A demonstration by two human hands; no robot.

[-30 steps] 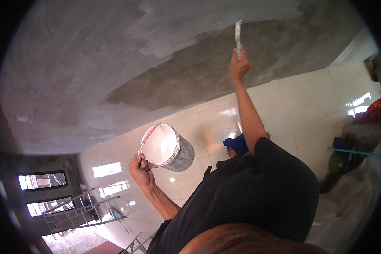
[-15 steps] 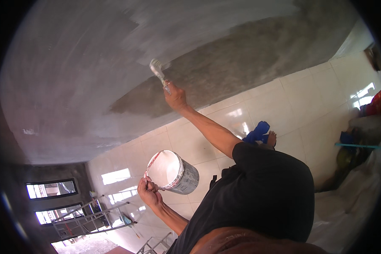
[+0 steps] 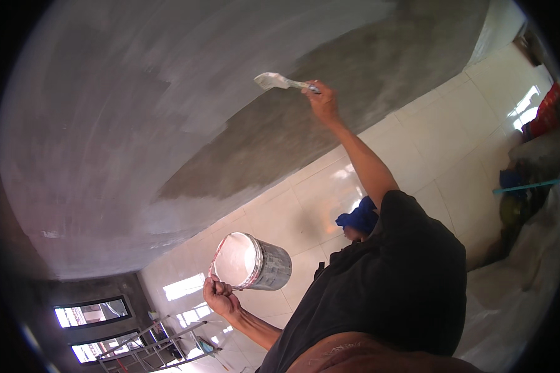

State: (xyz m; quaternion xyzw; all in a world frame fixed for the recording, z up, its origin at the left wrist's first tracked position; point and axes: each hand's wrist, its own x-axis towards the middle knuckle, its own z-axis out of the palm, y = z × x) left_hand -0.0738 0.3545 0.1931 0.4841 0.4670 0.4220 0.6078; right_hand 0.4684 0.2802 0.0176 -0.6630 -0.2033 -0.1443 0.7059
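Note:
My right hand [image 3: 323, 101] is closed round the handle of a paintbrush [image 3: 272, 81], its bristles coated white and lying at the wall. The wall [image 3: 130, 124] has a pale, whitish-grey coated area and a darker bare grey patch [image 3: 261, 130]; the brush is near the border between them. My left hand [image 3: 220, 296] grips the red-and-white handle of a paint bucket [image 3: 272, 266], which hangs tilted with its mouth toward the wall. White paint [image 3: 235, 258] shows inside it.
Glossy cream floor tiles [image 3: 410, 149] run along the wall's foot. A metal ladder [image 3: 162, 345] stands at the lower left near two windows [image 3: 90, 312]. Red cloth [image 3: 544, 112], a teal stick [image 3: 527, 186] and pale sheeting [image 3: 504, 298] lie at the right.
My right hand has moved right and up along the wall, and the brush now points left instead of upward. The left hand keeps hold of the bucket. The view has turned slightly.

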